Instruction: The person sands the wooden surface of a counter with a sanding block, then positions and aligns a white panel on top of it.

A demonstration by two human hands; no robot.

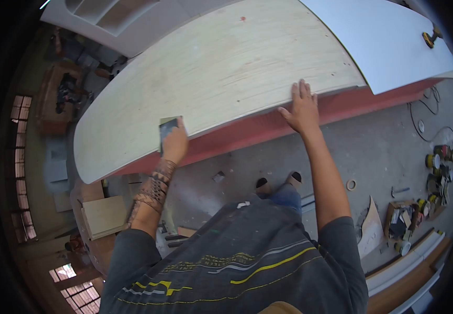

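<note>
A long pale plywood panel lies flat before me on a red base. My left hand grips a small dark sanding block and presses it on the panel's near edge. My right hand rests flat with fingers spread on the same edge, further right. Both arms reach out from my dark shirt.
A white board overlaps the panel at the right, with a yellow tool on it. Cans, tape rolls and clutter lie on the concrete floor at right. A small plywood box stands at the left, below the panel.
</note>
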